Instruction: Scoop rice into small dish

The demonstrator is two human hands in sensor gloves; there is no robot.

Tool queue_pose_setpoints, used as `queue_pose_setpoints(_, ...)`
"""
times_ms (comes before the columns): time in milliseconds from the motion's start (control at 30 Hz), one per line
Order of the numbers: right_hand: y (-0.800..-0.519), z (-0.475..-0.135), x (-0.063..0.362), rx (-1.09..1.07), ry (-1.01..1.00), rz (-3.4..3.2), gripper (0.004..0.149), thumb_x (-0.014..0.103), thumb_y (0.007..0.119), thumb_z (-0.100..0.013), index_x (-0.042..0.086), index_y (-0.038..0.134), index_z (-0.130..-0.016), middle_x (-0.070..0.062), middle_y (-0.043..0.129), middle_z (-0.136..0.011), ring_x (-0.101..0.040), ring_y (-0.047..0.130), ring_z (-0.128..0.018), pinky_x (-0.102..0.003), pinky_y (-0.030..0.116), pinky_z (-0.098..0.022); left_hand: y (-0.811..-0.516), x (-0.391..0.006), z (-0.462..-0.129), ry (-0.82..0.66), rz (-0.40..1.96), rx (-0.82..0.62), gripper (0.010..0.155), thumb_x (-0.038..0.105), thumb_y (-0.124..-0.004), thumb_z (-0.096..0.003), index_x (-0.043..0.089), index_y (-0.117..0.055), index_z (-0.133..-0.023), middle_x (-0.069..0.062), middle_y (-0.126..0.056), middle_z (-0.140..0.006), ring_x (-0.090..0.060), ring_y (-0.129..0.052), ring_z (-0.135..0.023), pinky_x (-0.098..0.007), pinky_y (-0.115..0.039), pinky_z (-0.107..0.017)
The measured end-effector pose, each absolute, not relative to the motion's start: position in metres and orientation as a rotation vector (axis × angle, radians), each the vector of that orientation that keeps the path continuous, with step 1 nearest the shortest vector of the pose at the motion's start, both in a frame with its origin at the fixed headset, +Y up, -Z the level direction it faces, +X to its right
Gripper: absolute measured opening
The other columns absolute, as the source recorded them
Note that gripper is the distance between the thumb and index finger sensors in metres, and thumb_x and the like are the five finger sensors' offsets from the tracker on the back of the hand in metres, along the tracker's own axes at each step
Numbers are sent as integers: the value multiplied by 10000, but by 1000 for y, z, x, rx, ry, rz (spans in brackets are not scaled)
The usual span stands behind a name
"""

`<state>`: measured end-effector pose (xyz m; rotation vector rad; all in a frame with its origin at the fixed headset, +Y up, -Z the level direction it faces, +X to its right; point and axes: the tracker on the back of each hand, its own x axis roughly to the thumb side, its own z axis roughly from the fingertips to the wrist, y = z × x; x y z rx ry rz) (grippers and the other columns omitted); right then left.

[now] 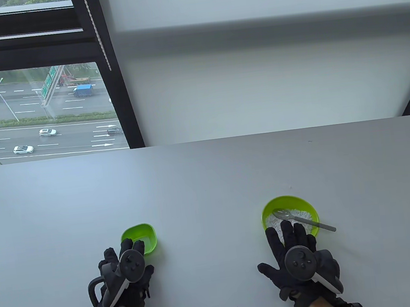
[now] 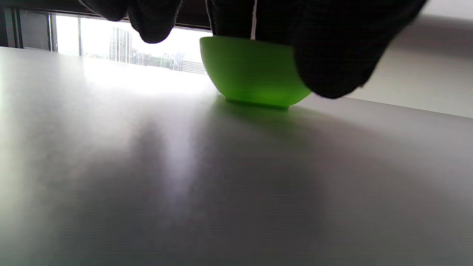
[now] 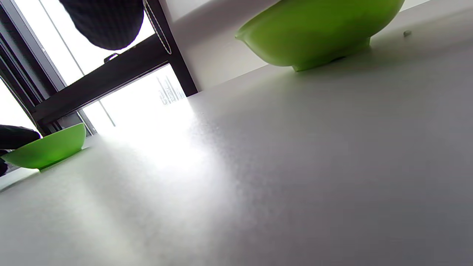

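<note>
Spoon lies just past my right fingertips, not yet held.

My right hand (image 1: 296, 258) hovers spread and empty at the rice bowl's (image 1: 290, 217) near rim; the spoon (image 1: 302, 219) rests in the rice, handle running out rightward over the rim. My left hand (image 1: 125, 279), fingers loosely extended, sits at the small dish (image 1: 140, 238), gripping nothing.

Wide bare counter (image 1: 208, 183) lies between the small dish (image 1: 142, 237) at near left and the rice bowl (image 1: 289, 202) at near right. A spoon (image 1: 302, 219) handle juts rightward past the bowl's rim.
</note>
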<state>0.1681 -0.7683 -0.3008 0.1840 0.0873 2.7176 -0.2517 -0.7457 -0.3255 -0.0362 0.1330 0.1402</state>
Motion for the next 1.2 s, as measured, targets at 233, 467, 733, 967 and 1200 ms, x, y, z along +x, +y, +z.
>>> queue_pose_setpoints(233, -770, -302, 170, 172, 108, 2708, 880, 692, 689, -495, 357, 193, -1140, -92, 23, -1191, -433, 56, -1049, -602, 105, -703, -748, -246, -332, 138, 74, -46, 572, 467, -801, -494, 336, -715, -1045, 25, -676, -1192, -402, -783, -1027, -590, -584, -758)
queue_pose_setpoints(467, -772, -302, 170, 173, 125, 2697, 881, 693, 689, -493, 349, 203, -1143, -94, 32, -1194, -431, 59, -1051, -602, 107, -705, -748, -249, -334, 192, 39, -13, 488, 472, -775, -520, 338, -802, -988, 33, -810, -1116, -351, -778, -1037, -550, -558, -778)
queue_pose_setpoints(733, -772, -302, 170, 163, 130, 2699, 875, 690, 688, -495, 342, 217, -1146, -98, 38, -1194, -432, 62, -1050, -602, 107, -704, -742, -248, -327, 164, 68, 111, 458, 465, -830, -468, 322, -918, -894, 28, -943, -1014, -336, -876, -973, -530, -623, -748)
queue_pose_setpoints(967, -772, -302, 169, 163, 128, 2702, 873, 689, 687, -496, 343, 218, -1145, -98, 39, -1195, -431, 63, -1051, -601, 107, -704, -733, -209, -318, -113, 182, 163, 458, 458, -840, -452, 322, -932, -879, 35, -958, -1002, -326, -890, -965, -518, -642, -740)
queue_pose_setpoints(1200, -772, -302, 168, 171, 118, 2701, 869, 690, 686, -494, 337, 236, -1149, -96, 51, -1199, -426, 87, -1054, -599, 111, -707, -737, -152, -304, -439, 208, 78, 457, 417, -811, -458, 336, -913, -896, 54, -939, -1023, -303, -868, -994, -500, -636, -753)
